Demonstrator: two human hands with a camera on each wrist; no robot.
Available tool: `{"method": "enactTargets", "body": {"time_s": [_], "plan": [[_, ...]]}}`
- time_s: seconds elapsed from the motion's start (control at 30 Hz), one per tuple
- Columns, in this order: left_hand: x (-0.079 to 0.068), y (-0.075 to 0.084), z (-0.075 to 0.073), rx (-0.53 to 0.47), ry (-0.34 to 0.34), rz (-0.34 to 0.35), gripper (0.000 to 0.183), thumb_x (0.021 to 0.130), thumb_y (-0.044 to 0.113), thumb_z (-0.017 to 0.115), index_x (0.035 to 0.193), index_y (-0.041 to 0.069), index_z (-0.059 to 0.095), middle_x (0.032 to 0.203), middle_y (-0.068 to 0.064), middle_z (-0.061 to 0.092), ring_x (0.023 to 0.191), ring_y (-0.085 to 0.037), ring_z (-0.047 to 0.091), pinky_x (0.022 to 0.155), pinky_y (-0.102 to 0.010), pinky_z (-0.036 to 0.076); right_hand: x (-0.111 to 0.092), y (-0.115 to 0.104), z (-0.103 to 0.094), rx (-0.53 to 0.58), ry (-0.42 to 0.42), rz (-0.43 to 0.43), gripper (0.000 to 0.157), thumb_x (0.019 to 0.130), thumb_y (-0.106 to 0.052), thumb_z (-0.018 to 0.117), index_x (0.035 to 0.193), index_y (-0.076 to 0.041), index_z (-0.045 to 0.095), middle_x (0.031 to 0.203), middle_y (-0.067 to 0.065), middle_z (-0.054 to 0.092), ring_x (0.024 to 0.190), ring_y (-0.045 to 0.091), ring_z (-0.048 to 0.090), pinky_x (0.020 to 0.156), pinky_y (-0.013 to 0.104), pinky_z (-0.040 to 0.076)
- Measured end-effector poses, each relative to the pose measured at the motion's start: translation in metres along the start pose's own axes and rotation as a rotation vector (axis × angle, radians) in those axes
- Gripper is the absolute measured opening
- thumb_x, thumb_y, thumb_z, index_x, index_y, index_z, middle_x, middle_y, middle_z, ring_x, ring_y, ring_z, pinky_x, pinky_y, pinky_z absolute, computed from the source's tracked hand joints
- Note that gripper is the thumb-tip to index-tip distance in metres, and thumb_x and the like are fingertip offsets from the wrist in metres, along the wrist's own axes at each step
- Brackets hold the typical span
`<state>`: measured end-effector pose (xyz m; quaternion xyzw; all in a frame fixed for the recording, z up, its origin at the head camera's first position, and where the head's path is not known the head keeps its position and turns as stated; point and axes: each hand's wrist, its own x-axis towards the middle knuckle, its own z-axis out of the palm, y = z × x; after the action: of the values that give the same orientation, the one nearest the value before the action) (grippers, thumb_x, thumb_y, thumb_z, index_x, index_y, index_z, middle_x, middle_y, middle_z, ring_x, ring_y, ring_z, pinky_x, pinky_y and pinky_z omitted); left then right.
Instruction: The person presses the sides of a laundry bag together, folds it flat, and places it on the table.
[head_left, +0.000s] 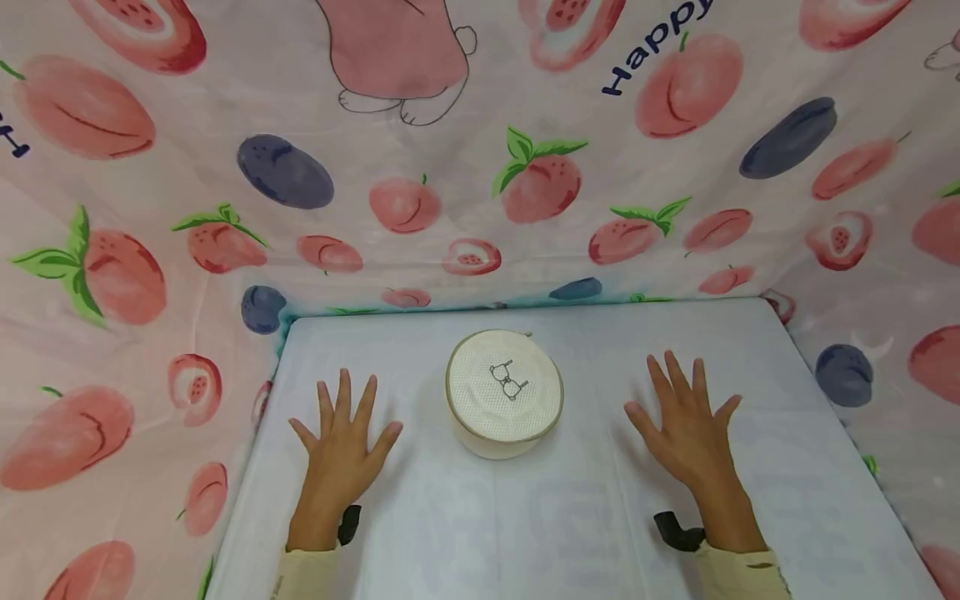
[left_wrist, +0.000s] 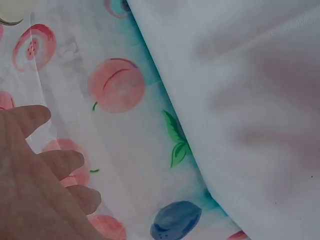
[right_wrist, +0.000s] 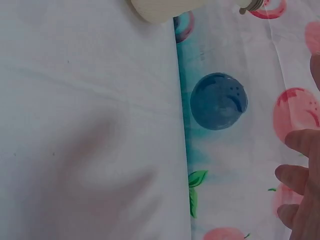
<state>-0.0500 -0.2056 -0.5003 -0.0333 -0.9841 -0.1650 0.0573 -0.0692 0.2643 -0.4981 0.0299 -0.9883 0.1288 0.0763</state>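
A round cream-coloured case [head_left: 504, 387] with a textured lid stands on the white tabletop, between the two hands. Its lid bears a line drawing of glasses or a bra, and a darker trim runs round the rim. To its left, the left hand [head_left: 341, 454] is spread with fingers straight, apart from the case and holding nothing. On the other side the right hand [head_left: 686, 433] is likewise spread, touching no object. In the right wrist view part of the case [right_wrist: 165, 7] shows at the top, with a zip pull [right_wrist: 251, 6] beside it.
A white-covered table [head_left: 570, 517] lies under both hands. Behind it and at both sides hangs a pink cloth [head_left: 450, 150] printed with peaches and blue fruit. Each wrist carries a black strap or mount [head_left: 678, 532] at the cuff.
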Motion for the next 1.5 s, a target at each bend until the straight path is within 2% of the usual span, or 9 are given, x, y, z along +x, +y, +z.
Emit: {"method": "enactTargets", "body": {"time_s": [0.1,0.23,0.37,0.53,0.67,0.8,0.9,1.17,1.5], "plan": [[0.000,0.002,0.002,-0.029,-0.004,0.001,0.075,0.090,0.065,0.041,0.151,0.032,0.013,0.158,-0.002,-0.011,0.140,-0.033,-0.023,0.092,-0.071,-0.024,-0.001,0.000,0.002,0.072,-0.004,-0.013,0.076,0.091,-0.056,0.048,0.151,-0.023,0.017,0.157,0.009,0.016,0.144,0.037,-0.004,0.091,0.075,-0.018],[0.001,0.007,0.004,-0.175,-0.009,0.005,0.070,0.094,0.055,0.043,0.151,0.032,0.010,0.159,-0.002,-0.004,0.142,-0.032,-0.017,0.095,-0.072,-0.020,0.000,-0.001,0.005,0.295,-0.049,-0.031,0.072,0.093,-0.046,0.051,0.152,-0.025,0.014,0.158,0.005,0.013,0.145,0.032,-0.003,0.100,0.074,-0.002],[0.003,0.017,0.005,-0.395,0.006,-0.007,0.062,0.098,0.042,0.044,0.151,0.032,0.012,0.158,0.000,0.009,0.145,-0.028,-0.005,0.102,-0.071,-0.007,0.003,-0.008,0.006,0.500,-0.106,-0.025,0.071,0.095,-0.040,0.052,0.151,-0.029,0.010,0.158,0.000,0.012,0.145,0.027,0.003,0.107,0.066,0.013],[0.010,0.032,0.006,-0.622,0.041,-0.009,0.056,0.100,0.034,0.042,0.150,0.027,0.017,0.155,0.001,0.020,0.143,-0.023,0.017,0.111,-0.058,0.017,0.009,-0.025,0.008,0.703,-0.114,-0.058,0.067,0.096,-0.028,0.053,0.151,-0.028,0.014,0.155,0.004,0.021,0.142,0.026,0.021,0.106,0.060,0.026],[0.015,0.047,0.003,-0.778,0.053,-0.011,0.052,0.100,0.035,0.040,0.149,0.029,0.021,0.152,0.007,0.026,0.138,-0.019,0.031,0.109,-0.046,0.031,0.012,-0.048,-0.003,0.858,-0.161,-0.058,0.063,0.099,-0.023,0.048,0.151,-0.023,0.013,0.153,0.010,0.026,0.141,0.029,0.024,0.104,0.054,0.031],[0.019,0.058,0.004,-0.905,0.067,-0.030,0.049,0.101,0.033,0.041,0.146,0.035,0.023,0.148,0.014,0.032,0.133,-0.014,0.041,0.104,-0.036,0.039,0.015,-0.065,-0.007,1.016,-0.203,-0.021,0.058,0.101,-0.024,0.043,0.151,-0.022,0.014,0.152,0.012,0.027,0.141,0.031,0.024,0.105,0.025,0.034],[0.020,0.072,-0.006,-0.972,0.047,-0.038,0.051,0.101,0.029,0.041,0.148,0.031,0.022,0.148,0.009,0.033,0.132,-0.020,0.043,0.104,-0.038,0.039,0.018,-0.074,-0.001,1.117,-0.219,0.004,0.056,0.101,-0.023,0.042,0.150,-0.025,0.015,0.152,0.012,0.028,0.140,0.031,0.025,0.100,0.010,0.031],[0.025,0.101,-0.019,-1.007,-0.007,-0.006,0.053,0.101,0.029,0.040,0.149,0.024,0.019,0.150,0.002,0.031,0.135,-0.028,0.037,0.107,-0.042,0.035,0.023,-0.094,0.014,1.229,-0.263,0.043,0.056,0.102,-0.024,0.040,0.150,-0.030,0.014,0.152,0.010,0.028,0.141,0.028,0.025,0.110,0.049,0.025],[0.032,0.113,-0.009,-1.023,-0.065,0.013,0.054,0.101,0.030,0.040,0.149,0.031,0.016,0.152,0.005,0.028,0.138,-0.023,0.032,0.109,-0.042,0.032,0.026,-0.113,0.026,1.243,-0.250,0.089,0.055,0.101,-0.029,0.040,0.150,-0.028,0.016,0.150,0.009,0.031,0.136,0.026,0.033,0.110,0.050,0.025]]}}
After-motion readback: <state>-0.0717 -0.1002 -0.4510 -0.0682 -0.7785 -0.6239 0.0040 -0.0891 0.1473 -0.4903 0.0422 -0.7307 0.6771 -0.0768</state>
